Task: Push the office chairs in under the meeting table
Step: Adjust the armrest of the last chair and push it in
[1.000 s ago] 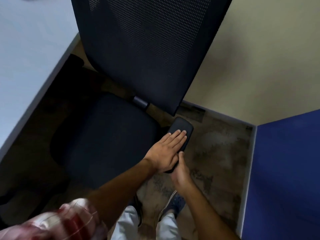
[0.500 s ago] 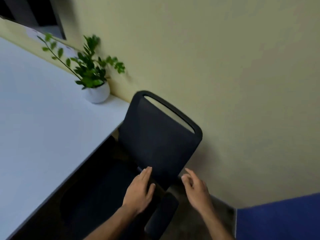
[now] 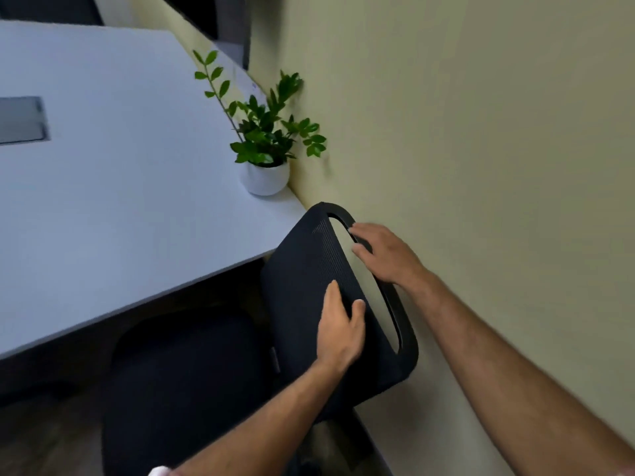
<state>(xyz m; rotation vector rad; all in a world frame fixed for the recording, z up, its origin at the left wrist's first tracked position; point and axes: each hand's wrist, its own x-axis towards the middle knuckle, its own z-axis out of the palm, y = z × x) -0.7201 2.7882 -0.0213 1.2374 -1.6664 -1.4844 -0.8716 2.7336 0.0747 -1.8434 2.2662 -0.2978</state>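
A black office chair stands at the corner of the white meeting table [image 3: 120, 187], close to the wall. Its mesh backrest [image 3: 302, 266] tilts toward the table edge, and its dark seat [image 3: 185, 369] lies partly under the tabletop. My left hand [image 3: 340, 328] grips the backrest just below the handle slot, thumb hooked over the edge. My right hand [image 3: 385, 255] holds the top handle bar [image 3: 398, 314], its fingers curled over it. The chair's base and wheels are hidden.
A potted green plant [image 3: 266, 178] in a white pot sits on the table corner just beyond the backrest. A yellow-green wall [image 3: 481, 166] runs close along the right of the chair. A grey panel [image 3: 20, 120] is set into the tabletop at far left.
My hands left the armrest, rose past the lower backrest and now hold the top of the backrest. My view lifted from the floor to the table and plant.
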